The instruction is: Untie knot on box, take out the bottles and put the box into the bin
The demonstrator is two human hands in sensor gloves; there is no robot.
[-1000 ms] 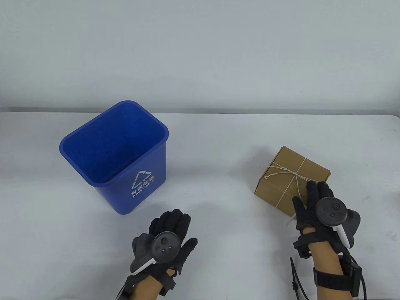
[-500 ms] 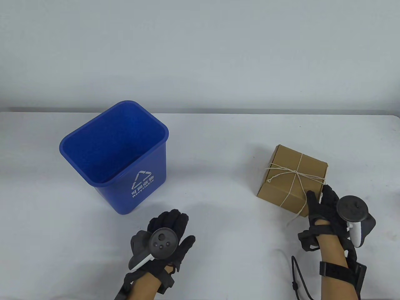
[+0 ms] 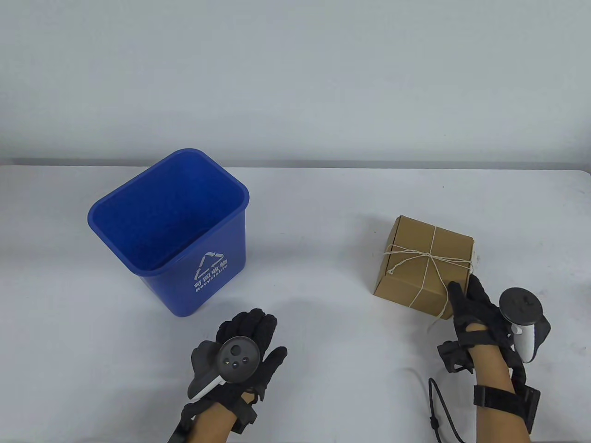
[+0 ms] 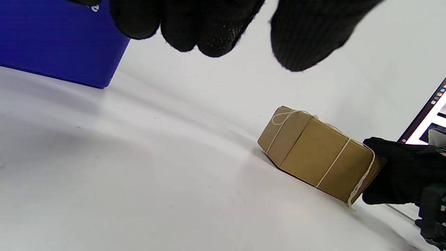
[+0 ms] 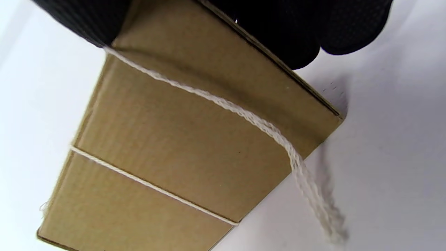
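A brown cardboard box (image 3: 415, 272) tied crosswise with white string (image 3: 431, 255) sits on the table at the right, its knot on top. My right hand (image 3: 464, 290) grips the box's near right corner, thumb on the front face and fingers on the right side. In the right wrist view the box (image 5: 181, 139) lies between the thumb and fingers (image 5: 296, 31), and a loose string end (image 5: 313, 195) hangs off its edge. My left hand (image 3: 251, 325) rests on the table in front of the blue bin (image 3: 208, 281), holding nothing. No bottles are visible.
The blue bin's side (image 4: 59, 42) stands upright at the left of the table with white recycling print on it. A lit laptop screen (image 4: 430, 115) shows at the far right in the left wrist view. A black cable (image 3: 436, 406) trails from my right wrist.
My right hand slid off the box top to its near right corner and rolled sideways. The box shifted and turned a little leftward. My left hand hardly moved.
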